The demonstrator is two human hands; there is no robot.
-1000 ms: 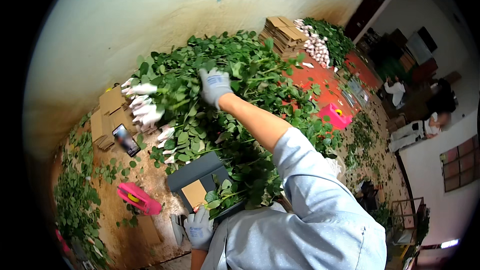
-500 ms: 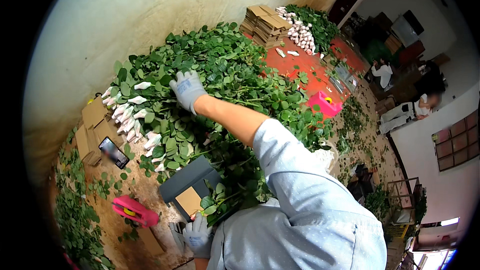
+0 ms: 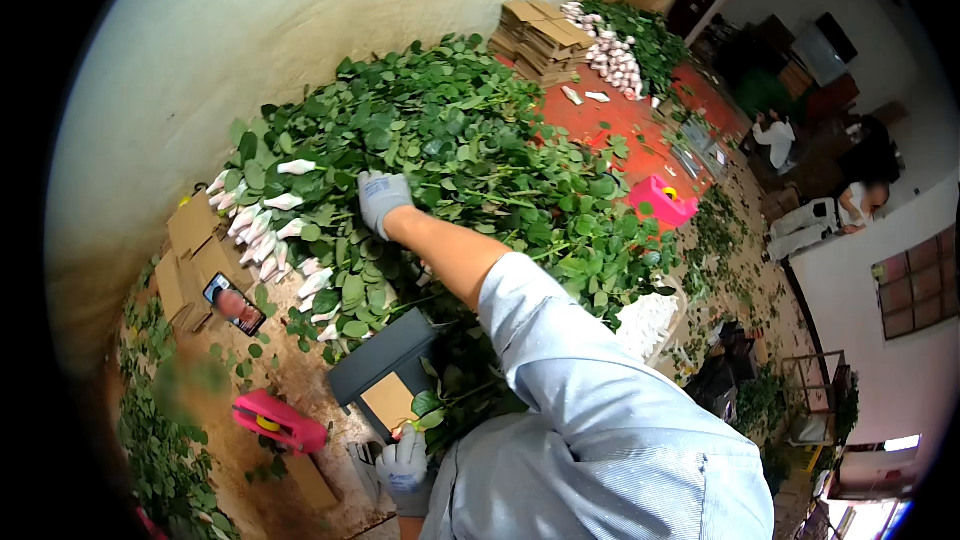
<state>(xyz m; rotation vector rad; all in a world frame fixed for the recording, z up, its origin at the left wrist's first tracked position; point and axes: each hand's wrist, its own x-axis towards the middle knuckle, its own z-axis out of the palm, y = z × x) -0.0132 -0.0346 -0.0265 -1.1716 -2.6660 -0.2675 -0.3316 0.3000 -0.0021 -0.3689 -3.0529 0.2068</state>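
Observation:
My left hand (image 3: 403, 467), in a grey glove, is closed around a rose (image 3: 402, 431) at its small red-and-yellow bloom, with its leafy stem running right. Beside it stands a dark grey box-shaped stand (image 3: 368, 365) bearing a piece of brown cardboard (image 3: 387, 402). My right hand (image 3: 385, 205), also gloved, reaches into a big heap of leafy rose stems (image 3: 440, 120). Its fingers curl down among the leaves, and whatever they grip is hidden. White-wrapped flower heads (image 3: 262, 243) stick out at the heap's left end.
Left of the heap are folded cardboard (image 3: 190, 240) and a phone (image 3: 234, 304). Pink tape dispensers lie near left (image 3: 280, 422) and at right (image 3: 662, 202). Stacked cardboard (image 3: 540, 40) and wrapped bunches (image 3: 612, 60) lie at the back. Two people (image 3: 825, 215) are off to the right.
My right hand has shifted slightly toward me, and its fingers, spread before, now curl down into the leaves. My left hand keeps hold of the rose. The view has shifted a little.

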